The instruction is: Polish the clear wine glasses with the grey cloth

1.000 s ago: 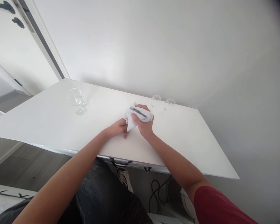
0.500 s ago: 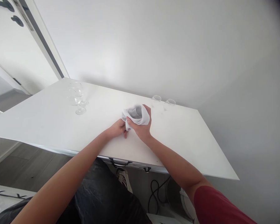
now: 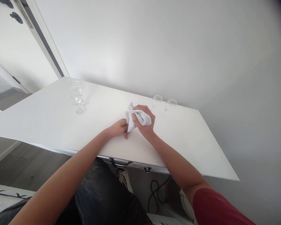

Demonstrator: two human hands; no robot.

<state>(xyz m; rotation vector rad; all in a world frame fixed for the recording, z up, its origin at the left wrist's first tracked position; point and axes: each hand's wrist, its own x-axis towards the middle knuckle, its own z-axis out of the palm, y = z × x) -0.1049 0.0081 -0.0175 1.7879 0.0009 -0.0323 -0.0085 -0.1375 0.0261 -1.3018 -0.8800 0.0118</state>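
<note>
White tabletop (image 3: 184, 140) spans the middle of the view, tapering to a corner at far left, its long back edge along a wall. Nearest the camera are the wearer's dark trousers (image 3: 107, 193), with a shoe (image 3: 124, 180) below the front edge and a black cable (image 3: 152, 198) looped on the floor. A black drawer handle (image 3: 120, 164) is fitted just under that edge.

Left forearm, bare, enters from the lower left and runs diagonally up to the centre. Its left hand (image 3: 119, 127) is low over the surface, wrist nearly straight, knuckles outward; most fingers curl inward and one points down toward the tabletop. These fingers meet the lower left edge of a white cloth (image 3: 144, 118); what they grip, if anything, cannot be determined.

Right arm enters from the lower right, a red sleeve (image 3: 215, 204) ending above the bent elbow. The right hand (image 3: 148, 128) wraps the cloth from its right side, thumb laid over the near face and fingers arched over the far side. The cloth is bunched, with one corner raised at upper left, and is located at the centre of the tabletop. Its inner folds are hidden.

Beyond, to the left, two stemmed glasses (image 3: 81, 111) stand close together. To the right, two further glasses (image 3: 157, 98) stand side by side near the wall (image 3: 154, 47). A white door (image 3: 21, 53) with dark fittings occupies the upper left.
</note>
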